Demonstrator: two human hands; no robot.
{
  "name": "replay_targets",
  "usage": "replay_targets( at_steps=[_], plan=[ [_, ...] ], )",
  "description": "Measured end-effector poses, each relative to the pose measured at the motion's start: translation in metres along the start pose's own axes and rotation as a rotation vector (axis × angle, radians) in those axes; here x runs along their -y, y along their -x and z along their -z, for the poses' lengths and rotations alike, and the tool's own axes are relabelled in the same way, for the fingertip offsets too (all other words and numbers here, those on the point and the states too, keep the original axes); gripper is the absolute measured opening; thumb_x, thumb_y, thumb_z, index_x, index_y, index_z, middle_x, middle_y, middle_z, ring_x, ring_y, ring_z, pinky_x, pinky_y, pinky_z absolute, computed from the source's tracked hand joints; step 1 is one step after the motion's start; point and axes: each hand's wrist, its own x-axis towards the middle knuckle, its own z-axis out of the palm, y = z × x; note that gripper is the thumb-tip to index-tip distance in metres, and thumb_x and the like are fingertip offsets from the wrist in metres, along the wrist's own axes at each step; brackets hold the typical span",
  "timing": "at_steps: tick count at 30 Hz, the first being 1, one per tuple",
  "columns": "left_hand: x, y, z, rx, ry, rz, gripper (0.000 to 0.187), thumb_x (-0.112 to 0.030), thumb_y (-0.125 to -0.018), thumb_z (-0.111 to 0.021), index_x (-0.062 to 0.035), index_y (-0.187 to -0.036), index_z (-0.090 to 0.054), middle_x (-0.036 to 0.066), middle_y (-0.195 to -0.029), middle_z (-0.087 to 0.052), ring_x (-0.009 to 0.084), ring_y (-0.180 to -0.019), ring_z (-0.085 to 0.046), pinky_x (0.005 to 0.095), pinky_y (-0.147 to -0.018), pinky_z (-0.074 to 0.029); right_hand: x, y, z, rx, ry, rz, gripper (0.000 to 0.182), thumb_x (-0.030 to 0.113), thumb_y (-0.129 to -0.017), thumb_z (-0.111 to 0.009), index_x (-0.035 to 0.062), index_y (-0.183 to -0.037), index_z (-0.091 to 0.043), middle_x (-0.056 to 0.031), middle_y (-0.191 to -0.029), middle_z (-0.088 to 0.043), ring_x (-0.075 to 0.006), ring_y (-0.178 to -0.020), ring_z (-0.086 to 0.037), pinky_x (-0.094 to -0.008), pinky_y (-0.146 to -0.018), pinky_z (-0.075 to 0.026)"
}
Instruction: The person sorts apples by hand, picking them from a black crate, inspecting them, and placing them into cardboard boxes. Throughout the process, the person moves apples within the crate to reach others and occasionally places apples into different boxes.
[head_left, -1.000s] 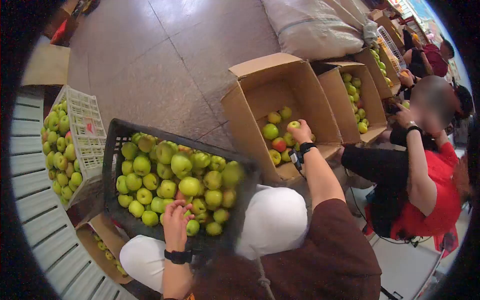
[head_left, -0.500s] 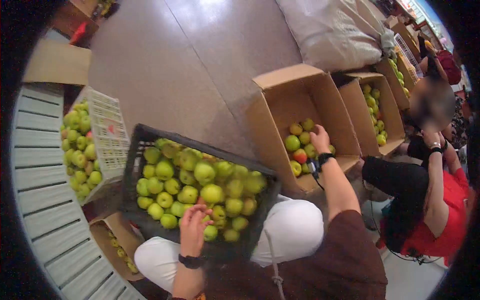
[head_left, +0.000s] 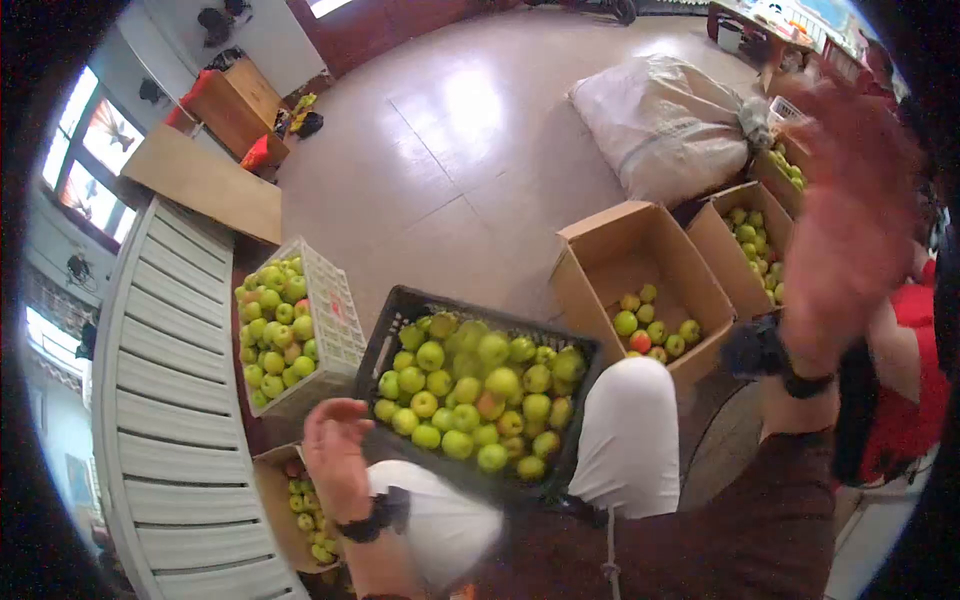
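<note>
A black crate [head_left: 392, 325] full of green apples [head_left: 465, 390] stands in front of my knees. My left hand [head_left: 338, 455] is just off the crate's left edge, fingers loosely curled, with nothing seen in it. Raised at the right, close to the camera, my right hand [head_left: 850, 200] is blurred by motion, and its fingers cannot be made out clearly. Below and left of it, a cardboard box [head_left: 640, 250] holds several green and reddish apples [head_left: 655, 330] at its near end.
A white crate [head_left: 340, 320] of apples stands left, beside a slatted bench [head_left: 190, 400]. Below is another box [head_left: 275, 500] of apples. More apple boxes [head_left: 715, 235] and a large sack [head_left: 665, 130] lie right. A person in red [head_left: 905, 400] sits at the far right.
My right hand has left the cardboard box and risen to the right. My left hand has moved off the apples to the crate's left side. The view has shifted, showing more room.
</note>
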Motion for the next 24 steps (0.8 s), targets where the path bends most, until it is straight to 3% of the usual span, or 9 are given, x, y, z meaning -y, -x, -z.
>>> replay_targets(
  at_steps=[5, 7, 9, 10, 11, 13, 16, 24],
  plan=[
    [-0.132, 0.034, 0.022, 0.091, -0.144, -0.507, 0.033, -0.022, -0.082, -0.047, 0.0052, -0.102, -0.051, 0.018, -0.098, -0.056, 0.0295, -0.092, -0.055, 0.0357, -0.072, -0.048, 0.057, -0.045, 0.025, 0.118, 0.111, 0.200, 0.043, 0.011, -0.074, -0.062, 0.0025, -0.114, -0.048, -0.0103, -0.106, -0.054, -0.0192, -0.093, -0.055, -0.0295, -0.078, -0.045],
    [-0.178, 0.049, 0.040, 0.448, -0.033, -0.578, 0.046, -0.029, -0.081, -0.046, 0.0065, -0.110, -0.047, 0.021, -0.109, -0.052, 0.0338, -0.105, -0.048, 0.0422, -0.084, -0.043, 0.068, -0.051, 0.032, 0.143, 0.129, 0.205, 0.043, 0.011, -0.074, -0.062, 0.0026, -0.114, -0.048, -0.0103, -0.106, -0.054, -0.0195, -0.093, -0.055, -0.0298, -0.078, -0.045],
    [-0.208, 0.070, 0.017, 0.591, -0.114, -0.772, 0.048, -0.032, -0.085, -0.046, 0.0023, -0.118, -0.044, 0.020, -0.118, -0.049, 0.0354, -0.114, -0.041, 0.0461, -0.090, -0.038, 0.074, -0.053, 0.041, 0.158, 0.130, 0.188, 0.043, 0.011, -0.074, -0.062, 0.0026, -0.113, -0.048, -0.0104, -0.106, -0.054, -0.0197, -0.093, -0.055, -0.0301, -0.077, -0.045],
    [-0.222, 0.075, 0.036, 0.761, 0.079, -0.678, 0.052, -0.032, -0.086, -0.041, 0.0034, -0.123, -0.037, 0.021, -0.128, -0.039, 0.0368, -0.121, -0.033, 0.0503, -0.098, -0.027, 0.076, -0.055, 0.045, 0.165, 0.128, 0.180, 0.043, 0.011, -0.074, -0.062, 0.0027, -0.113, -0.048, -0.0104, -0.106, -0.054, -0.0198, -0.093, -0.055, -0.0303, -0.077, -0.045],
    [-0.229, 0.087, 0.022, 0.774, 0.068, -0.755, 0.054, -0.030, -0.087, -0.037, 0.0034, -0.128, -0.029, 0.021, -0.134, -0.031, 0.0376, -0.122, -0.031, 0.0510, -0.100, -0.022, 0.078, -0.057, 0.050, 0.176, 0.128, 0.172, 0.043, 0.012, -0.074, -0.062, 0.0027, -0.113, -0.048, -0.0104, -0.106, -0.054, -0.0199, -0.093, -0.055, -0.0304, -0.077, -0.045],
    [-0.237, 0.099, 0.009, 0.864, 0.109, -0.849, 0.055, -0.028, -0.088, -0.037, 0.0036, -0.130, -0.024, 0.021, -0.134, -0.030, 0.0368, -0.125, -0.026, 0.0522, -0.102, -0.018, 0.082, -0.063, 0.058, 0.205, 0.137, 0.143, 0.042, 0.012, -0.074, -0.062, 0.0028, -0.113, -0.048, -0.0105, -0.105, -0.054, -0.0201, -0.092, -0.055, -0.0307, -0.077, -0.045],
    [-0.248, 0.103, 0.005, 0.890, 0.078, -0.654, 0.059, -0.042, -0.086, -0.040, -0.0044, -0.130, -0.030, 0.013, -0.128, -0.039, 0.0267, -0.115, -0.038, 0.0416, -0.099, -0.028, 0.089, -0.077, 0.077, 0.173, 0.178, 0.054, 0.042, 0.012, -0.074, -0.062, 0.0029, -0.113, -0.048, -0.0106, -0.105, -0.054, -0.0205, -0.092, -0.055, -0.0312, -0.077, -0.045],
    [-0.270, 0.154, 0.003, 0.933, 0.080, -0.597, 0.045, -0.034, -0.088, -0.040, -0.0074, -0.123, -0.039, 0.008, -0.124, -0.044, 0.0234, -0.112, -0.042, 0.0465, -0.093, -0.031, 0.140, -0.081, 0.123, 0.146, 0.176, -0.014, 0.041, 0.012, -0.074, -0.061, 0.0032, -0.112, -0.048, -0.0108, -0.104, -0.054, -0.0214, -0.092, -0.055, -0.0324, -0.077, -0.045]
  ],
)
